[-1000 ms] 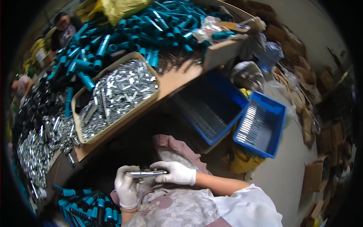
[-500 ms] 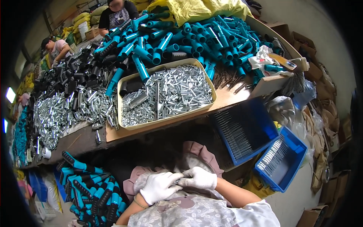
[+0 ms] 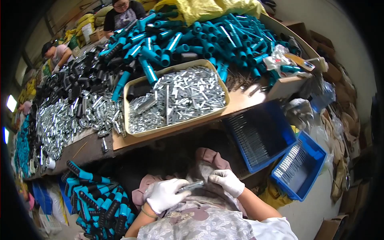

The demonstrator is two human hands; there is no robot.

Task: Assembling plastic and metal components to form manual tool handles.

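My left hand (image 3: pixel 166 196), in a white glove, is closed around a shiny metal rod-like part (image 3: pixel 193 185) held over my lap. The part points to the right, its free end sticking out past my fingers. My right hand (image 3: pixel 227 182), also gloved in white, hovers just right of that end and apart from it. Its fingers are curled together, and whatever they may hold is hidden. Both hands are above my patterned apron (image 3: pixel 200 220), below the front edge of the bench.
A cream tray (image 3: pixel 176 130) of small metal pins stands on the bench. Teal tubes (image 3: pixel 172 44) and metal parts (image 3: pixel 60 124) are heaped around it. Blue bins (image 3: pixel 288 194) with rows of metal rods sit at right. Teal-and-black handles (image 3: pixel 100 204) pile up at lower left. Two people work beyond.
My hands were together at the metal part. The right hand has drawn away to the right and slightly up, leaving the part showing in my left hand.
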